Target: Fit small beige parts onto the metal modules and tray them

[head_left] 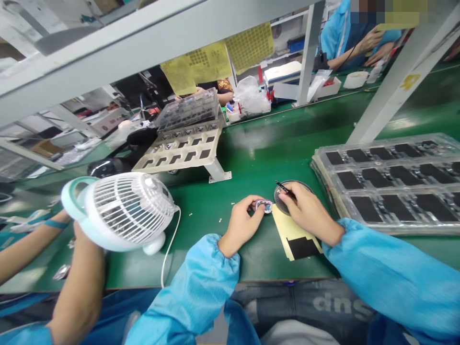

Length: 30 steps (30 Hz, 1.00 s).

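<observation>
My left hand (241,224) pinches a small oval part (265,206) with a shiny face, holding it just above the green table (251,158). My right hand (305,211) grips black tweezers (284,188) whose tip points up and left over a round dark disc (283,196) lying on the table. The disc is partly covered by my right hand. Under my right wrist lies a yellow backing sheet (287,232) carrying a black rectangular sticker (302,247).
Clear trays of black rectangles (395,182) are stacked at the right. A beige compartment tray (181,148) stands on a raised stand at the back left. A white desk fan (124,211) sits left, with another person's arm (81,287) beside it. More workers sit across the table.
</observation>
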Tool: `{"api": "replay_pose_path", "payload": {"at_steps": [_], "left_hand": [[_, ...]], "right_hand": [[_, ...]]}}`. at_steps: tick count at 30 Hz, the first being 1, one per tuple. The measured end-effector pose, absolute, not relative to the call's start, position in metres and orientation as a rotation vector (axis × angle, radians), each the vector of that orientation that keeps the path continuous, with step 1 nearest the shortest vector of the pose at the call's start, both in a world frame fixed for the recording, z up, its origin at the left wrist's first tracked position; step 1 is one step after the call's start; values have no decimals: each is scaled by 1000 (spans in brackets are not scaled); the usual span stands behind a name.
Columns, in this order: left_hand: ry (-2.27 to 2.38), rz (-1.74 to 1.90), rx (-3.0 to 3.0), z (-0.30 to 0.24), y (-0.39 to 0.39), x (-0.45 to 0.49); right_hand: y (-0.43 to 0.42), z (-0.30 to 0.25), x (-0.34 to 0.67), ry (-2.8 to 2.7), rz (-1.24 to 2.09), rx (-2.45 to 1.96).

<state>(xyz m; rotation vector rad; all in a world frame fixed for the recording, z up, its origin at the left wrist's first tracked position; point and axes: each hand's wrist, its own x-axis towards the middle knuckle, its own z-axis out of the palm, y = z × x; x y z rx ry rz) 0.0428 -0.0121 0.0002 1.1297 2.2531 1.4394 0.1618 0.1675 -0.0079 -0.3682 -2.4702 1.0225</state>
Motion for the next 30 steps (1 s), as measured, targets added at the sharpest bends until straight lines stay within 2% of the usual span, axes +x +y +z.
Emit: {"api": "replay_pose_path", "payload": {"at_steps": [4, 9, 13, 17, 22, 30], "left_hand": [[2224, 1491, 1048, 0, -11, 41], [2195, 1516, 1008, -1, -10, 42], [2156, 1499, 1036, 0, -9, 43], [2097, 1477, 1121, 0, -9, 45], [2084, 1456, 1137, -2, -10, 46], [1934, 1630, 1026, -5, -8, 50]], "right_hand": [[173, -7, 166, -2611, 733, -517], [170, -4, 164, -2534, 853, -473], [167, -6, 162, -2367, 1037, -147], [165, -11, 162, -2325, 1042, 100], [164, -13, 161, -2335, 1029, 87], [164, -9, 161, -2230, 1033, 111]]}}
